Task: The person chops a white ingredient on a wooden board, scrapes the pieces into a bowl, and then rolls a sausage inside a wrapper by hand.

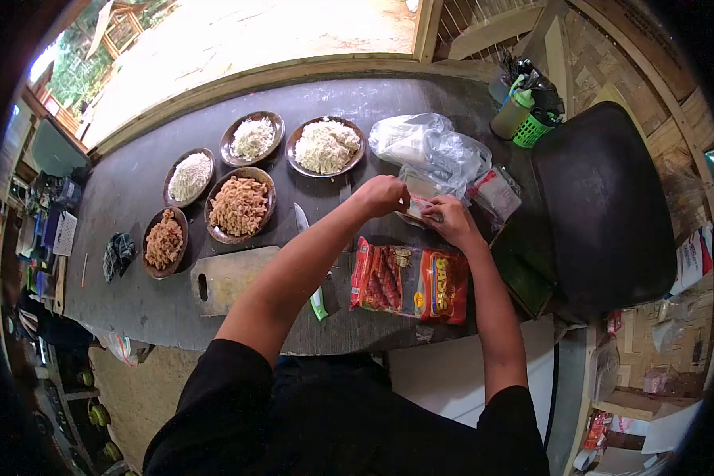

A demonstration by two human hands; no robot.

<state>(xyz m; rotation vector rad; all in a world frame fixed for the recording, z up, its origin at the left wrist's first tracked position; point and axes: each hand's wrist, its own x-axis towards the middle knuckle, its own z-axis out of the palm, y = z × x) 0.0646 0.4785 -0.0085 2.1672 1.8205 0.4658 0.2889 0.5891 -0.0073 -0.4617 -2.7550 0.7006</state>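
Observation:
My left hand (pixel 382 195) and my right hand (pixel 454 220) meet over the table, both with bent fingers closed on a small white packet (pixel 417 208) with pink and green print. The fingers cover part of it. Just in front of my hands lies a red and orange bag of sausages (pixel 411 282), flat on the table. Behind them is a clear plastic bag (pixel 432 147) with pale contents. To the right of my right hand sits a red-and-white wrapped pack (pixel 497 195). A knife (pixel 318 303) with a green handle lies partly hidden under my left forearm.
Bowls of white flour (pixel 326 147) and brown crumbly food (pixel 240 206) stand on the left half of the table. A worn cutting board (pixel 222 279) lies before them. A black chair back (pixel 603 210) and a green basket (pixel 531 129) are at right; a dark cloth (pixel 119 255) lies far left.

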